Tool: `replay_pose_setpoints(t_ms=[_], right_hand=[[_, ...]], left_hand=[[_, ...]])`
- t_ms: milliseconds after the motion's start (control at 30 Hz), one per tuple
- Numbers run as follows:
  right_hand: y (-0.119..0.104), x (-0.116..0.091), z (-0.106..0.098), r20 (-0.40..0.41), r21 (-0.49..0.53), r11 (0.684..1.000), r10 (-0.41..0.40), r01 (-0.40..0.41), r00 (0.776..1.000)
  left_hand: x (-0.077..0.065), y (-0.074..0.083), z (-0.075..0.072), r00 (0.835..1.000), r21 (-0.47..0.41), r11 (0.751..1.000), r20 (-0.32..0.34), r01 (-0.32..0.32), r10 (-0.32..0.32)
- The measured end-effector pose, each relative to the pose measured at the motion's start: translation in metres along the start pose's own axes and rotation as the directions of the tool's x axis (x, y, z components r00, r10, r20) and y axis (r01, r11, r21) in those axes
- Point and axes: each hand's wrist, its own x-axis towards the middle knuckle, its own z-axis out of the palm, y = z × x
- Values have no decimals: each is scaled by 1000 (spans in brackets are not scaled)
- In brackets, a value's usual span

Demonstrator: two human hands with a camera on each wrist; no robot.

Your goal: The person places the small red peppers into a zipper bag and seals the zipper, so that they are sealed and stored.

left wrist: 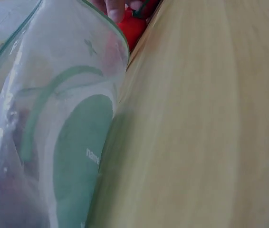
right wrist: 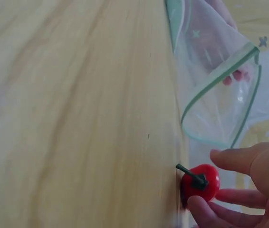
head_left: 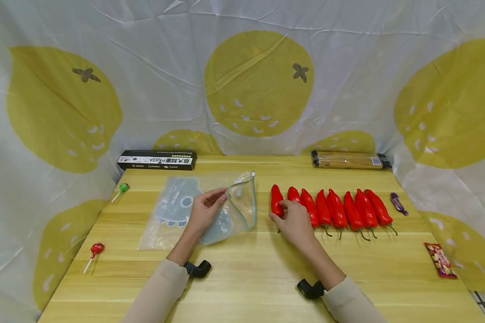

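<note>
A clear zip bag (head_left: 236, 206) with a blue-grey cartoon print and a green-edged mouth lies on the table, its mouth held apart and facing right. My left hand (head_left: 207, 209) pinches the upper layer near that mouth; through the film its fingertips (right wrist: 236, 76) show in the right wrist view. At the left end of a row of red peppers, my right hand (head_left: 294, 220) reaches around one red pepper (head_left: 276, 197). In the right wrist view the fingers lie against this pepper (right wrist: 203, 183), green stem toward the camera, while the thumb (right wrist: 225, 159) stands apart from it.
Several more red peppers (head_left: 337, 211) lie side by side to the right. At the back are a black pasta box (head_left: 157, 160) and a wrapped bundle (head_left: 349, 160). Lollipops, one green (head_left: 123, 187) and one red (head_left: 97, 248), lie left; a purple candy (head_left: 398, 204) and a snack packet (head_left: 440, 260) lie right.
</note>
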Motion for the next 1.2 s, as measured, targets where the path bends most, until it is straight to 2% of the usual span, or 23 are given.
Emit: replay_pose_setpoints(t_ms=[133,267,400,533,633,767,867,1033,1133,1200], right_hand=[[1,2,2,-8,1,1000,1,-1,1000],[2,2,5,-11,13,1000,-24,24,1000],[2,3,6,30,-11,1000,-22,22,999],[0,2,5,81,-20,1000,-1,2,997],[-1,0,2,93,12,1000,4,-5,996],[-2,-5,-6,80,75,997,-20,14,997],[-2,-9,-16,66,140,990,-42,32,997],[6,-14,-31,61,266,963,-54,36,997],[10,-15,-37,76,368,930,-47,16,996],[10,-15,-38,104,445,895,-45,-7,994]], left_hand=[[-4,20,3,997,70,995,24,71,-73],[-5,27,6,993,124,986,21,110,-113],[-5,28,8,993,128,985,8,112,-114],[-6,27,9,995,84,991,-9,103,-102],[-4,15,9,995,54,993,-20,101,-100],[-2,-2,8,994,56,993,-37,104,-102],[1,-4,6,996,76,994,-40,84,-81],[4,2,4,997,88,993,-33,73,-70],[3,12,4,996,77,993,-21,85,-84],[1,22,6,996,78,993,-10,89,-88]])
